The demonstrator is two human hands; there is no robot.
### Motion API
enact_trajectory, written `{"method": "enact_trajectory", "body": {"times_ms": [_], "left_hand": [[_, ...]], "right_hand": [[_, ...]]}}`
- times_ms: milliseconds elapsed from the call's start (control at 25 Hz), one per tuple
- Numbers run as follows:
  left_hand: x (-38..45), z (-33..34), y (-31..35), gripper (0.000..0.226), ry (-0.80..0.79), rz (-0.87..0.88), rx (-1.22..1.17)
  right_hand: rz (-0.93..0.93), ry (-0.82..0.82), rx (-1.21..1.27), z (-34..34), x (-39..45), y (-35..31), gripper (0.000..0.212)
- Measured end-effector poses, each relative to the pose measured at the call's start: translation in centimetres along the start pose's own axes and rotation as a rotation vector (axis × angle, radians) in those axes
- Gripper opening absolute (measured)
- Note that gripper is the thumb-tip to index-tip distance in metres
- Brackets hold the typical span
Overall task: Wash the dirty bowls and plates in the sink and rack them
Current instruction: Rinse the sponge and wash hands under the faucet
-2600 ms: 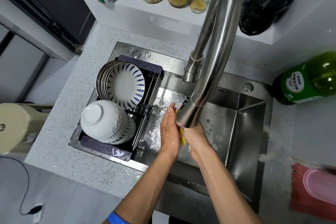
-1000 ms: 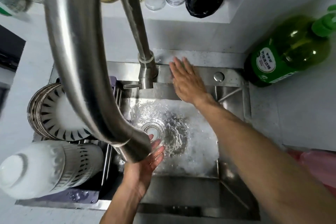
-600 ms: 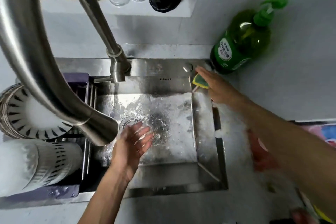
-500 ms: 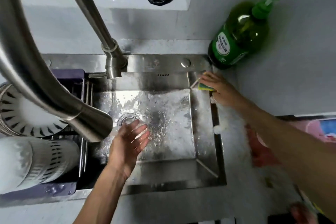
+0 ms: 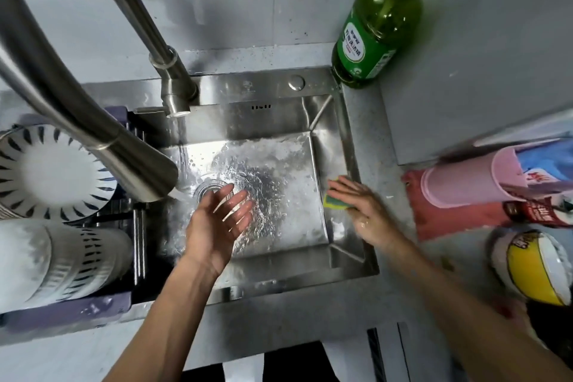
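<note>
The plates and bowls stand washed in the rack on the left. The left hand is spread under the water. The right hand presses the sponge on the sink edge, fingers flat. It looks like clean-up time; next, wipe and shut the tap

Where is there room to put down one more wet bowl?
The steel sink floor is bare between the left hand and the yellow-green sponge. The purple rack is crowded with striped plates and stacked bowls.
</note>
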State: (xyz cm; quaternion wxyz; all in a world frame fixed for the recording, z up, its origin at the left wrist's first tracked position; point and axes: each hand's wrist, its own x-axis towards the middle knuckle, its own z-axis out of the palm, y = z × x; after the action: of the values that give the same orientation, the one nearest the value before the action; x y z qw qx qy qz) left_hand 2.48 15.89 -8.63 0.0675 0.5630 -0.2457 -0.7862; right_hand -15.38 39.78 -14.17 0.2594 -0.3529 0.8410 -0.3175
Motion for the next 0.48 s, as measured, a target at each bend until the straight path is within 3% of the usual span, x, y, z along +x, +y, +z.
{"method": "enact_trajectory", "body": {"times_ms": [120,200,320,360,400,480], "left_hand": [[-0.9,0.0,1.2,0.032,-0.024,0.08,0.026],[-1.8,-0.8,2.7,0.028,-0.071,0.16,0.088],[-3.0,-1.7,3.8,0.028,-0.09,0.259,0.206],[-3.1,-2.0,4.0,0.031,-0.097,0.296,0.258],[-3.2,-2.5,4.4,0.037,-0.122,0.317,0.372],[-2.7,-3.7,5.8,0.053,-0.147,0.369,0.599]], "right_hand": [[0.224,0.047,0.404,5.5,-2.3,-8.3,0.056],[0.386,0.124,0.833,9.4,-0.1,-16.0,0.053],[0.607,0.187,1.42,12.0,4.4,-24.8,0.03],[0.656,0.181,1.513,12.2,5.3,-26.7,0.026],[0.695,0.158,1.513,12.3,6.0,-28.2,0.037],[0.735,0.116,1.377,13.3,6.4,-29.9,0.051]]}}
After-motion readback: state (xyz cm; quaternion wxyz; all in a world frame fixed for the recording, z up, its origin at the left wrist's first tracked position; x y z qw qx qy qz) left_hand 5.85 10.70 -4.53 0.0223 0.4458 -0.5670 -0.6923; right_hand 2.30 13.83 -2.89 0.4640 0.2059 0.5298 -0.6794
